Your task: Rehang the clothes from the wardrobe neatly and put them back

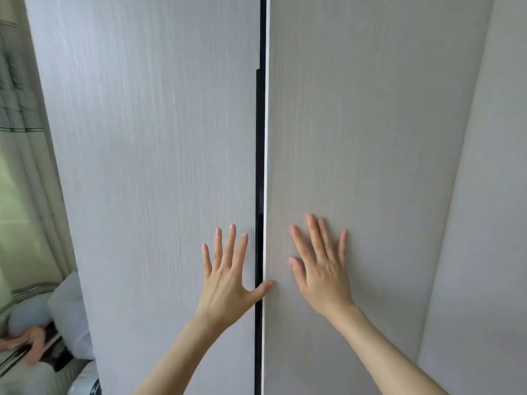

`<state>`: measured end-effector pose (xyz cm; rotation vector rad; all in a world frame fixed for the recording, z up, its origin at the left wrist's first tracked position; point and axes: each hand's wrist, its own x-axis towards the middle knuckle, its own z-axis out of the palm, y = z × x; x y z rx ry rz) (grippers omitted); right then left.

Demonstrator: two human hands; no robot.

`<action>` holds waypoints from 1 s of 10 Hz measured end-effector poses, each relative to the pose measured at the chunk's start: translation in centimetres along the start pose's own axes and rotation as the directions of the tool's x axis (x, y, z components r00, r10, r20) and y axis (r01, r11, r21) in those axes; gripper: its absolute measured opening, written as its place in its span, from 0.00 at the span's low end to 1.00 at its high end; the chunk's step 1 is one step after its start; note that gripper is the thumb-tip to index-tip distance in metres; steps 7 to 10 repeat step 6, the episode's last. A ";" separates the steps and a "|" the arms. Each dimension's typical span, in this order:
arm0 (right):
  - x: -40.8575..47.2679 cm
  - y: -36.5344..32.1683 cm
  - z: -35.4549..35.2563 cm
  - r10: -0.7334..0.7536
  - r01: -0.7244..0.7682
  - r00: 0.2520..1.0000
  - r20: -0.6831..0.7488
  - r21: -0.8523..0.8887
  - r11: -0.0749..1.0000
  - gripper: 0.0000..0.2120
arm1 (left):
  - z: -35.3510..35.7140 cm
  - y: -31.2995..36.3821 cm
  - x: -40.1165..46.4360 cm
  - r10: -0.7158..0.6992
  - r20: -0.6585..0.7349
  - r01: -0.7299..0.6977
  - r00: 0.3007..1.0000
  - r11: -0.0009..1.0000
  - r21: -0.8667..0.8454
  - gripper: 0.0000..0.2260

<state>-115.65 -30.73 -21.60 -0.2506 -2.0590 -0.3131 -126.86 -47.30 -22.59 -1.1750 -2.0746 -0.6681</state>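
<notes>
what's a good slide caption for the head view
Both open hands, left hand and right hand, lie flat against the wardrobe doors.

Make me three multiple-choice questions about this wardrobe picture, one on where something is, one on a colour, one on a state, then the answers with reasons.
1. Where does the left hand lie?
A. on the left door
B. on the wall
C. on the pillow

2. What colour is the strip between the doors?
A. red
B. black
C. yellow

3. How are the fingers of the right hand?
A. curled in a fist
B. pinching a hanger
C. straight and spread

Answers: 1 A, its palm is flat on the left door, thumb reaching the gap. 2 B, the vertical strip is black. 3 C, the fingers lie straight on the right door.
</notes>
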 end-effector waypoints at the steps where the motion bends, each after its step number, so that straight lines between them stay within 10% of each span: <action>1: 1.2 0.1 2.6 0.025 -0.027 0.999 -0.033 -0.035 0.999 0.25 | 1.4 -1.1 1.8 -0.013 -0.043 0.015 0.999 0.999 0.051 0.42; 4: 2.7 2.4 6.8 -0.010 0.003 0.998 -0.058 -0.128 0.992 0.24 | 2.6 -1.6 8.6 -0.002 -0.187 0.023 0.982 0.993 0.114 0.36; 6: 3.2 1.2 4.4 0.128 -0.085 0.981 -0.149 0.265 0.961 0.17 | 4.9 -2.4 8.4 0.045 -0.281 0.006 0.958 0.984 0.179 0.34; 10: 3.2 1.2 4.4 0.128 -0.085 0.981 -0.149 0.265 0.961 0.17 | 4.9 -2.4 8.4 0.045 -0.281 0.006 0.958 0.984 0.179 0.34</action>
